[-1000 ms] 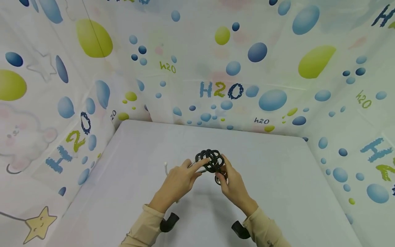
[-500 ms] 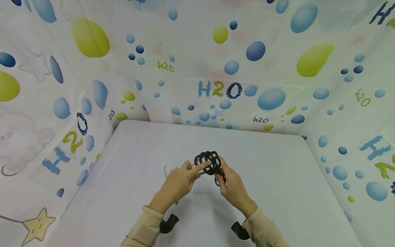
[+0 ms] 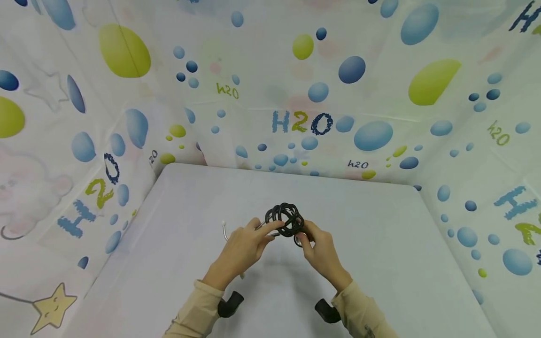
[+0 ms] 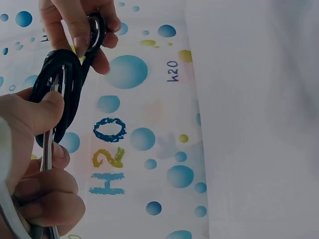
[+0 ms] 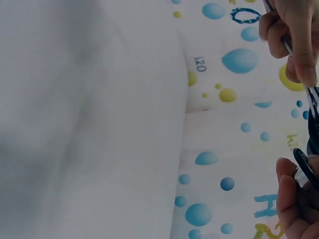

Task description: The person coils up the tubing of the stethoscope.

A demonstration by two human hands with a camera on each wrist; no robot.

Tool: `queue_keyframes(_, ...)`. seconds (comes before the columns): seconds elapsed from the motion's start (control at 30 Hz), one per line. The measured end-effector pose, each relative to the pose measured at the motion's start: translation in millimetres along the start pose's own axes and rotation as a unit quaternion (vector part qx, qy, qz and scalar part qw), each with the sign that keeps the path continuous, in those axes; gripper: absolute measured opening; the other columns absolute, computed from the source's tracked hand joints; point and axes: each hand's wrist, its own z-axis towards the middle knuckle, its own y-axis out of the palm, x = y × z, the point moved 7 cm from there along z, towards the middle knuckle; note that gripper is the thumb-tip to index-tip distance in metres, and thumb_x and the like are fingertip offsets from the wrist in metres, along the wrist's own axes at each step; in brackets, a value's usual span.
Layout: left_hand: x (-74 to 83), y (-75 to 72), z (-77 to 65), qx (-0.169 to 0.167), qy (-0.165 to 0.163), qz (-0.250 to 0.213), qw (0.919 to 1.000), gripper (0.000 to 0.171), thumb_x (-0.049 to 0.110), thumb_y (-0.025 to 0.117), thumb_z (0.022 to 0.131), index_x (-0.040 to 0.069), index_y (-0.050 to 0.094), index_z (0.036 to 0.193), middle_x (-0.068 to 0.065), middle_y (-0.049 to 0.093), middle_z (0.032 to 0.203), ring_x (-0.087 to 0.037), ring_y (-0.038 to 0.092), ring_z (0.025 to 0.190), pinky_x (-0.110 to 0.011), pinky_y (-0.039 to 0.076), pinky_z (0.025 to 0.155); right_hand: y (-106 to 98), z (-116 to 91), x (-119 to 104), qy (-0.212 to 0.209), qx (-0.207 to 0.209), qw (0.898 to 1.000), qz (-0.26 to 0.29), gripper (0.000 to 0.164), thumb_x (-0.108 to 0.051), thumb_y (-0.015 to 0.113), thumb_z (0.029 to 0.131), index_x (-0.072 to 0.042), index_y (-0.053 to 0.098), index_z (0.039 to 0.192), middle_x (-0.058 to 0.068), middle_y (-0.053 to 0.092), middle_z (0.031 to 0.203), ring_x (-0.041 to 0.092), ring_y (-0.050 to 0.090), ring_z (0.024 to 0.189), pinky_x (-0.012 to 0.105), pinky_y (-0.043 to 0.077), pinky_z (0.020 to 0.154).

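Above the white table, both hands hold a stethoscope (image 3: 276, 212) with its black tubing wound into a loose coil. My left hand (image 3: 241, 249) grips its metal ear tubes, thumb pressed against the coil in the left wrist view. A white ear tip (image 3: 223, 222) sticks out beyond that hand. At the coil's right side my right hand (image 3: 324, 256) pinches the chest piece (image 4: 93, 34), a dark-rimmed metal disc partly covered by fingers. The right wrist view catches the right hand (image 5: 291, 204) and part of the coil at its right edge.
The white tabletop (image 3: 363, 225) is bordered by fabric walls (image 3: 253, 61) printed with blue and green drops and H2O lettering. Black curved pieces (image 3: 230, 304) sit at both wrists, beside beige sleeves (image 3: 198, 305).
The coil has shifted slightly up and its loops lie a little differently. My right fingers have changed position around the chest piece, while the left hand stays nearly in place.
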Motion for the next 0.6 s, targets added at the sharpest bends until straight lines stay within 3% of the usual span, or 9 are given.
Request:
queue_keyframes(0.1,0.9,0.9,1.5,-0.011,-0.005,-0.043,0.9990,0.044,0.013,0.070,0.085,0.024,0.058,0.126,0.001,0.042,0.071,-0.001,0.023,0.044,-0.011,0.027,0.042,0.3,1.1,4.2,0.009,0.005,1.000,0.019,0.026,0.021,0.057,0.077,0.009,0.066,0.098,0.018,0.070,0.085,0.024,0.068,0.069,0.029,0.055,0.061)
queue_keyframes(0.23,2.2,1.7,4.1,-0.024,-0.009,-0.074,0.9970,0.047,0.012,0.069,0.086,0.025,0.056,0.129,0.001,0.045,0.072,-0.002,0.027,0.045,-0.012,0.031,0.044,4.1,-0.8,10.7,0.031,-0.004,0.996,0.088,0.026,0.025,0.053,0.076,0.013,0.066,0.095,0.022,0.069,0.088,0.022,0.068,0.073,0.031,0.056,0.064)
queue_keyframes(0.33,2.0,2.6,4.0,-0.026,-0.011,-0.077,0.9966,0.048,0.011,0.069,0.085,0.025,0.056,0.129,0.001,0.046,0.072,-0.002,0.029,0.046,-0.013,0.032,0.045,9.4,-5.0,15.7,0.056,-0.020,0.987,0.150,0.024,0.023,0.051,0.078,0.015,0.065,0.096,0.024,0.068,0.091,0.015,0.066,0.080,0.030,0.055,0.068)
queue_keyframes(0.43,1.3,4.0,2.3,-0.021,-0.013,-0.074,0.9970,0.049,0.011,0.069,0.085,0.023,0.055,0.131,0.001,0.046,0.072,-0.002,0.028,0.046,-0.013,0.032,0.044,14.2,-10.4,18.4,0.071,-0.032,0.981,0.177,0.022,0.020,0.052,0.082,0.014,0.065,0.100,0.025,0.068,0.091,0.012,0.065,0.086,0.027,0.055,0.070)
queue_keyframes(0.6,-1.7,4.1,0.4,0.007,-0.013,-0.042,0.9990,0.049,0.012,0.069,0.085,0.022,0.055,0.130,-0.001,0.048,0.071,-0.001,0.025,0.044,-0.012,0.028,0.042,15.8,-16.3,12.3,0.045,-0.039,0.985,0.164,0.016,0.014,0.056,0.086,0.015,0.064,0.100,0.025,0.068,0.090,0.028,0.067,0.085,0.028,0.055,0.070)
